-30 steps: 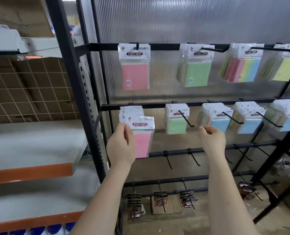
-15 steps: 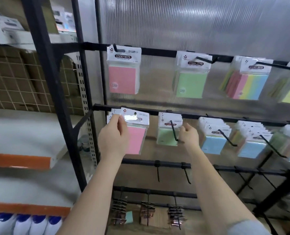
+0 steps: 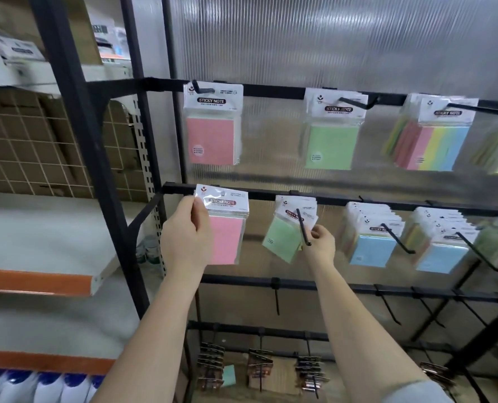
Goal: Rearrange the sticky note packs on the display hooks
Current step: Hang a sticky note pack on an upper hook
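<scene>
Soft, even daylight comes through the ribbed translucent plastic wall panel (image 3: 329, 39), brightest at top. Glare whitens the clear wrapper of the pink sticky note pack (image 3: 227, 225). Wide-angle bending and slight blur mark the edges.

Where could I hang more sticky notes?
The hooks on the third rail, under the green packs, hang bare. The second rail is crowded: pink packs in the left hand, green, then blue packs.

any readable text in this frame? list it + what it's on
"STICKY NOTE": header of the top-row pink pack.
"STICKY NOTE": top-row green pack, slightly blurred.
"STICKY NOTE": pink pack held by the left hand, under glare.
Other packs' headers, small print: too blurred.
</scene>
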{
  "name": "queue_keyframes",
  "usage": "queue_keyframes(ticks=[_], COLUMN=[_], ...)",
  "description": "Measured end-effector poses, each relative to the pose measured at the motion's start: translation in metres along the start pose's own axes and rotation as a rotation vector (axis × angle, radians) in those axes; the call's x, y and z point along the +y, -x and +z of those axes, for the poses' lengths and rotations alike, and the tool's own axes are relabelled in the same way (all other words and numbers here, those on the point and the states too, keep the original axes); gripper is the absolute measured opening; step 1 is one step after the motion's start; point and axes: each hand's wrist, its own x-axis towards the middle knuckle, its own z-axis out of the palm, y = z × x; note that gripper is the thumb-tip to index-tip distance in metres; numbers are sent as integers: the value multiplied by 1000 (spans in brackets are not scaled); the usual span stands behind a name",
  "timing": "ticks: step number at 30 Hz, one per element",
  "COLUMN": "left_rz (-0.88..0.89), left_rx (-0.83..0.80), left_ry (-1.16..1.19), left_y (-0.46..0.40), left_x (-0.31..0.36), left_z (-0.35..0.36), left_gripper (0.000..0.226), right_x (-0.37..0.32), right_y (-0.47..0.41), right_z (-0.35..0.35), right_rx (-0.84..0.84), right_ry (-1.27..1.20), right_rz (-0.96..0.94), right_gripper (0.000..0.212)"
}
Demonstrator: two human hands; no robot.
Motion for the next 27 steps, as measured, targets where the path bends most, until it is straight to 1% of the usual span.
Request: queue_keyframes(ticks=[2,7,11,15,20,24,27], left_rz=[-11,-29,-31,-40,-6,14,19], left_rx=[-5,-18,-34,-54,-85,-90,-104], left_ry=[15,81,102,85,56,66,74], left_y=[-2,-8,-11,-15,-16,-17,-16], left_x=[-2,-1,-1,-3,-4,-4,-3], left_z=[0,-1,-2,-5,-7,-8,-8], left_gripper=[22,27,26,29,25,28,29], right_x=[-2,-1,1,-1,-16,-32,-42], right_y=[4,18,32,50,75,93,101], right_z=[-2,-13,-20,-27,-43,-58,-69], right_rx=[-40,40,62,72,104,113,140], right_ry=[-34,16,63,62,171,311,357], right_rz=[-23,-130,-88,-74,-155,-185,-196], right_gripper=[37,32,32,30,41,41,39])
